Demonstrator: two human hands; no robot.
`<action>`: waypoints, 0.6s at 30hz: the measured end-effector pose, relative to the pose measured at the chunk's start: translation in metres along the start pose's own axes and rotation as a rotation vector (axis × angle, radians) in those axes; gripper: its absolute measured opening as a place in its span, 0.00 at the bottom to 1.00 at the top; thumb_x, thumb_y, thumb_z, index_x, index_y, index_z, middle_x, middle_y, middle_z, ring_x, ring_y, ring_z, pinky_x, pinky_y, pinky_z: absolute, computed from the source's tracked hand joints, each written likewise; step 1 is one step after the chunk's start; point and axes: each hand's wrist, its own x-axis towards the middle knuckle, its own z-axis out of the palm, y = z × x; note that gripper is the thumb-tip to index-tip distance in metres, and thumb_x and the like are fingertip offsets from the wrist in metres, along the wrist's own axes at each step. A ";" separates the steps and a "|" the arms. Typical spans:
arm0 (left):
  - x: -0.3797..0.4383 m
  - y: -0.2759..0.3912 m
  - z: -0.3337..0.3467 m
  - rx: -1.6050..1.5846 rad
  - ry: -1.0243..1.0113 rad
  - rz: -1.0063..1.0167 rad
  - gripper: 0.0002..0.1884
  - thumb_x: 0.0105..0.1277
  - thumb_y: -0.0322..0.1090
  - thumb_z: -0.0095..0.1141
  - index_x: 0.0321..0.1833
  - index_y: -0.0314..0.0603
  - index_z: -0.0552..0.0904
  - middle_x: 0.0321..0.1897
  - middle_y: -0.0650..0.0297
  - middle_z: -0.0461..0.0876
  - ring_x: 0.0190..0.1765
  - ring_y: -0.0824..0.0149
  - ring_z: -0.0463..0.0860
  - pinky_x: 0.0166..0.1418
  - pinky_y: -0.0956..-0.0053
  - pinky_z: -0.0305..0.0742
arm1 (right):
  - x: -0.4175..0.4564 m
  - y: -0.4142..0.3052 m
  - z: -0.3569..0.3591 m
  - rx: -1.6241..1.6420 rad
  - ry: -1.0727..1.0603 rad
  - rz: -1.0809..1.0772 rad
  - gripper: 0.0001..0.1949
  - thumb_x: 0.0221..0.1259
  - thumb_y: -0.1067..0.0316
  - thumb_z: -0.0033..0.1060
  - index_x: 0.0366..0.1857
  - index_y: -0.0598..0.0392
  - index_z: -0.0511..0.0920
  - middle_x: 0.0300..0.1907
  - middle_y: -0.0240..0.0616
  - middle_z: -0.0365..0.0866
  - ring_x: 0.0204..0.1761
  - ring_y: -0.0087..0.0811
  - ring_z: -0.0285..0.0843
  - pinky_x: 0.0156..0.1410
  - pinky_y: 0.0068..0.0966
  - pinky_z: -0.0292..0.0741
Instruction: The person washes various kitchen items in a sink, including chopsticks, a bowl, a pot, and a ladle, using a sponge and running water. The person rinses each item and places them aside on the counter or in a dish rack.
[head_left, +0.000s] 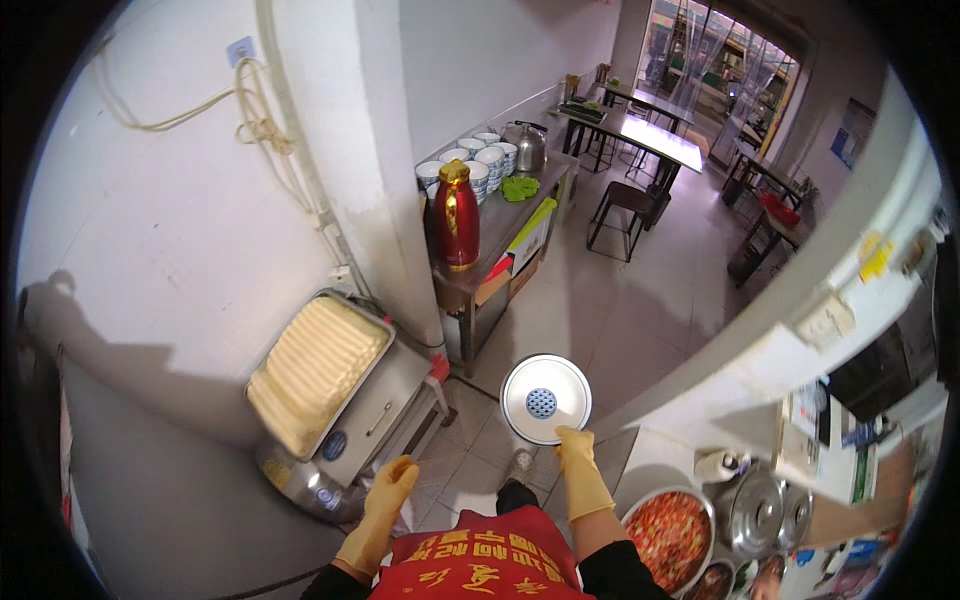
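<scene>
A white bowl (568, 382) with a blue rim line and a blue patterned centre is held out over the tiled floor, its inside facing the camera. My right hand (575, 457), in a yellow rubber glove, grips its near edge. My left hand (390, 487), gloved the same way, is raised beside the steel cabinet with its fingers curled; whether something thin is in them cannot be told. Left of it, a metal tray (325, 441) of long pale rolls or strips rests on the cabinet (390, 386). A red apron with yellow writing covers my front.
A side table (491, 259) holds a red thermos (457, 217), stacked bowls (490, 159) and a steel kettle (527, 146). At right, a basin of chopped red food (670, 536) stands near lidded steel pots (756, 510). A stool (627, 196) and dining tables stand farther off.
</scene>
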 end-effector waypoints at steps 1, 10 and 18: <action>0.017 0.013 0.011 0.057 0.030 -0.032 0.27 0.69 0.40 0.64 0.66 0.33 0.75 0.56 0.57 0.83 0.56 0.66 0.82 0.62 0.75 0.73 | 0.018 -0.021 0.003 0.016 -0.024 -0.004 0.21 0.49 0.71 0.73 0.46 0.70 0.76 0.33 0.47 0.82 0.23 0.32 0.78 0.25 0.26 0.74; 0.143 0.113 0.105 0.033 0.256 -0.053 0.30 0.70 0.43 0.60 0.68 0.27 0.73 0.59 0.51 0.82 0.60 0.65 0.80 0.64 0.73 0.72 | 0.165 -0.207 0.078 -0.098 -0.132 0.007 0.22 0.50 0.71 0.70 0.48 0.69 0.74 0.28 0.46 0.81 0.21 0.33 0.75 0.21 0.30 0.68; 0.311 0.156 0.187 0.128 0.161 -0.077 0.29 0.71 0.46 0.58 0.67 0.32 0.74 0.53 0.56 0.84 0.55 0.66 0.83 0.59 0.73 0.75 | 0.321 -0.322 0.171 -0.270 -0.034 0.001 0.09 0.53 0.75 0.64 0.37 0.68 0.78 0.28 0.43 0.80 0.21 0.29 0.74 0.21 0.29 0.69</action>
